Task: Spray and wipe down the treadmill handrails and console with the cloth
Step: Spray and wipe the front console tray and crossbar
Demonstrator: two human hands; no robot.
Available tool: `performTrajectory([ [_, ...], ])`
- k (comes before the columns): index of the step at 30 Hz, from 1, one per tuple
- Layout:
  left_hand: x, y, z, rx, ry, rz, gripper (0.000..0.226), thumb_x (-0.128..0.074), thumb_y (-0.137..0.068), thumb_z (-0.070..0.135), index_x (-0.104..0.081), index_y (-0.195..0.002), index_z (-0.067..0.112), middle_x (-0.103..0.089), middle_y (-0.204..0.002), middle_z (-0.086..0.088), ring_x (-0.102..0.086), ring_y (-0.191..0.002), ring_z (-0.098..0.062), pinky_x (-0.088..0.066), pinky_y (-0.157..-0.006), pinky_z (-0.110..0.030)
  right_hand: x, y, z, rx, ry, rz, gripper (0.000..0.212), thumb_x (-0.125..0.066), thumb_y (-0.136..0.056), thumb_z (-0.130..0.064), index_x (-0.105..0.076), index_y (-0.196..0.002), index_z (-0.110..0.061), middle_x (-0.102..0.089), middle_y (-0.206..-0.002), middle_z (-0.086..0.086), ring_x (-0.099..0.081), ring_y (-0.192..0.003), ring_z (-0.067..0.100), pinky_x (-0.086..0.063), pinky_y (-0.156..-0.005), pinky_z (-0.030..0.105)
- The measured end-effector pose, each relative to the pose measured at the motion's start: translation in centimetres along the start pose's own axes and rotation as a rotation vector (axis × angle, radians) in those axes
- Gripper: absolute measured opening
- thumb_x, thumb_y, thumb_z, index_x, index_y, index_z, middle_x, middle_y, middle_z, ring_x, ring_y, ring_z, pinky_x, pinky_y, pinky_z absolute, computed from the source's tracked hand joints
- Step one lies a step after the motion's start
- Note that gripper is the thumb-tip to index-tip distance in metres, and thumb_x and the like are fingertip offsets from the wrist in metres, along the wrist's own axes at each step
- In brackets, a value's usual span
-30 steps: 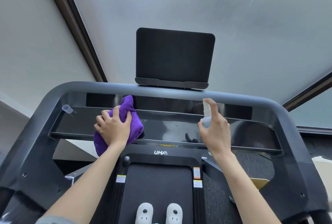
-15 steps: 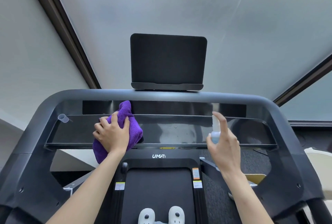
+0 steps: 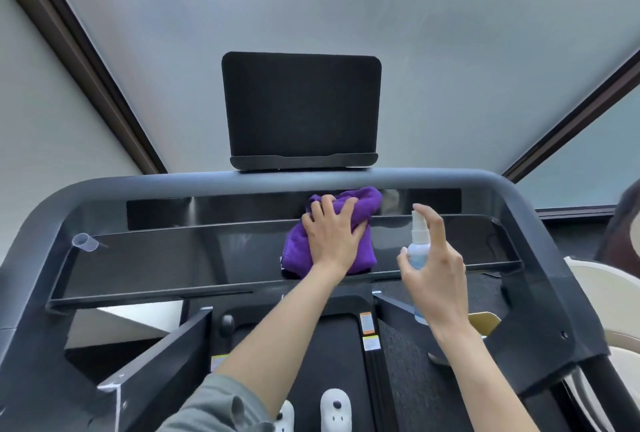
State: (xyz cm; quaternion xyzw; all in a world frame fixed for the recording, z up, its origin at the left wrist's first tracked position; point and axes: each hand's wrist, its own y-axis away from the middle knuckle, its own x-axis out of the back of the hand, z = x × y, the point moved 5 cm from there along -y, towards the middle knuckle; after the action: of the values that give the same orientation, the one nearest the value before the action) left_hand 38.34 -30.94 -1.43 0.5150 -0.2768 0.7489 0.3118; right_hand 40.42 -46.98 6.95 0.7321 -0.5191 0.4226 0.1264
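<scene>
A purple cloth (image 3: pixel 360 203) lies on the glossy black console (image 3: pixel 173 258) of the treadmill, near its middle. My left hand (image 3: pixel 332 237) presses flat on the cloth with fingers spread. My right hand (image 3: pixel 433 276) grips a small clear spray bottle (image 3: pixel 418 241) just right of the cloth, index finger raised over the nozzle. The grey handrail bar (image 3: pixel 450 179) curves around the console's far edge and down both sides. A black screen (image 3: pixel 301 109) stands above the bar.
A small clear cap (image 3: pixel 85 242) sits at the console's left end. The treadmill belt (image 3: pixel 339 355) runs below, with my white slippers (image 3: pixel 334 409) on it. A cream chair (image 3: pixel 609 296) stands at the right, and dark hair shows at the right edge. Frosted windows are ahead.
My left hand slid the cloth right, from the console's left part to its middle, and flattened on it. My right hand with the bottle stayed at the right.
</scene>
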Motion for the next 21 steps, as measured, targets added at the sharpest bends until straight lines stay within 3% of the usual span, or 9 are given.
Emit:
performTrajectory([
  [3,1.6,-0.3,-4.2,0.009,0.004,0.039,0.042,-0.046,-0.093,0.052,-0.049,-0.131,0.035,-0.046,-0.126,-0.008,-0.042,-0.104,-0.031,-0.032,-0.085,-0.042,0.0,-0.3,0.0,0.0,-0.011,-0.014,0.069,-0.063,-0.08,-0.002,-0.037,-0.136,-0.033,-0.053,-0.066,0.002,-0.052,-0.058,0.022,-0.051,-0.06,0.038],
  [9,6.1,0.3,-16.6,0.355,0.092,0.295,0.04,-0.059,-0.089,0.044,-0.058,-0.125,0.026,-0.045,-0.117,-0.017,-0.043,-0.101,-0.037,-0.035,-0.082,-0.047,-1.2,-1.0,-1.0,-0.012,-0.058,-0.024,0.068,-0.062,-0.08,-0.002,-0.039,-0.135,-0.034,-0.054,-0.064,0.001,-0.052,-0.06,0.024,-0.047,-0.062,0.035],
  [13,5.1,-0.4,-14.9,0.55,0.124,0.334,0.043,-0.057,-0.089,0.046,-0.055,-0.124,0.022,-0.045,-0.118,-0.02,-0.043,-0.102,-0.039,-0.038,-0.081,-0.049,-1.4,-1.0,-1.1,-0.012,-0.078,-0.028,0.068,-0.062,-0.08,-0.003,-0.038,-0.135,-0.037,-0.053,-0.064,-0.001,-0.052,-0.059,0.022,-0.049,-0.062,0.036],
  [15,4.0,-1.0,-10.8,0.505,0.135,0.283,0.045,-0.056,-0.088,0.049,-0.055,-0.124,0.022,-0.047,-0.117,-0.019,-0.044,-0.104,-0.037,-0.038,-0.08,-0.047,-1.2,-1.0,-0.7,-0.021,-0.084,-0.023,0.068,-0.062,-0.08,-0.004,-0.039,-0.134,-0.037,-0.052,-0.065,-0.001,-0.052,-0.059,0.023,-0.05,-0.063,0.038],
  [21,-0.5,-0.7,2.9,0.011,0.077,0.001,0.043,-0.051,-0.089,0.054,-0.054,-0.126,0.032,-0.048,-0.12,-0.009,-0.044,-0.104,-0.03,-0.034,-0.085,-0.041,0.4,-1.2,0.2,-0.026,-0.051,0.034,0.069,-0.064,-0.078,-0.003,-0.038,-0.135,-0.034,-0.054,-0.068,0.0,-0.053,-0.06,0.024,-0.05,-0.06,0.038],
])
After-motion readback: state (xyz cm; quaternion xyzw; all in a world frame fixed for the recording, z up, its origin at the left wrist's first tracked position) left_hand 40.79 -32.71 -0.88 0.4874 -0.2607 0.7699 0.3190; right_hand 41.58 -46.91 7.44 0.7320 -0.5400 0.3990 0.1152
